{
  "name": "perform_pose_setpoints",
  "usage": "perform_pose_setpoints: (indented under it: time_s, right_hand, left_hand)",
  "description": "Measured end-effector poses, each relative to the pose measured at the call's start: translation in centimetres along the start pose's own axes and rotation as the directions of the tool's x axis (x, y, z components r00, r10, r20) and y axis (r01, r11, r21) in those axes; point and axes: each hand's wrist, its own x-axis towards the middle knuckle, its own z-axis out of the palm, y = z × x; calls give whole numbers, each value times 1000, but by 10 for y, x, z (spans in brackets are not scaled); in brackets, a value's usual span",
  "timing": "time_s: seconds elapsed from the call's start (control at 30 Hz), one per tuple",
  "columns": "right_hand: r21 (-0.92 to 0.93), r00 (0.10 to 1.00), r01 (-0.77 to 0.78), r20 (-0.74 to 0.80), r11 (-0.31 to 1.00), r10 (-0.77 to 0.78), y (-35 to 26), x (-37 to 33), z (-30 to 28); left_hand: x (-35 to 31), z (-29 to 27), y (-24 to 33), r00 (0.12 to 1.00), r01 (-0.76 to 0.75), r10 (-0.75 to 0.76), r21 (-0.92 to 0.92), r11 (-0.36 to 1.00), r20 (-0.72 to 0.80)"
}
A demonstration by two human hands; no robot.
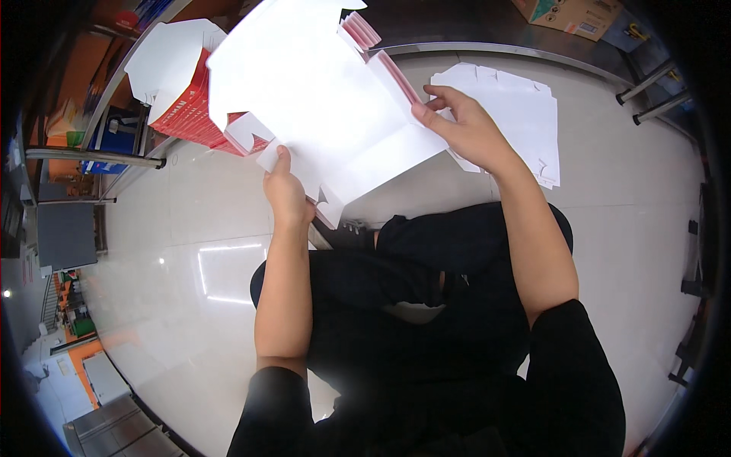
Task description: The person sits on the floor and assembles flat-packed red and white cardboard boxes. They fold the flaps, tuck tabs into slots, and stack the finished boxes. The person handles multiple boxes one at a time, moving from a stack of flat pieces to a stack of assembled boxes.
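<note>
In front of me I hold a large white cardboard box blank (320,99), partly folded, with red showing on the outer side of its flaps. Several layered flaps stick out at its far right edge, so it may be more than one sheet. My left hand (286,190) grips its near left side, thumb on top by the notched tabs and the other fingers mostly hidden beneath. At the right edge, my right hand (464,126) pinches an upturned flap between thumb and fingers. To the left stands a stack of nested red-and-white cartons (183,110), partly behind the blank.
A pile of flat white blanks (518,114) lies on the tiled floor (183,266) at the right. A dark metal shelf (472,30) runs across the far side, with a brown cardboard box (575,17) on it. Metal shelf legs (659,103) stand far right; blue bins (118,133) sit far left.
</note>
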Motion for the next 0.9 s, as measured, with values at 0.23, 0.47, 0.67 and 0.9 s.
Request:
perform_pose_setpoints:
  time_s: [0.23,0.47,0.67,0.9]
  right_hand:
    - [186,996,-81,54,979,72,7,1,-5]
    - [597,998,59,-57,800,-31,-3,-2,17]
    - [541,995,21,-97,840,38,-2,0,18]
    - [300,983,135,-160,944,-90,1,-5,14]
  left_hand:
    - [-2,-3,9,999,17,-14,-95,995,32]
    - [-8,-7,22,985,83,-57,-164,983,160]
    - [-9,-8,22,972,114,-78,-150,982,223]
    - [-18,-1,25,974,123,-86,-168,978,210]
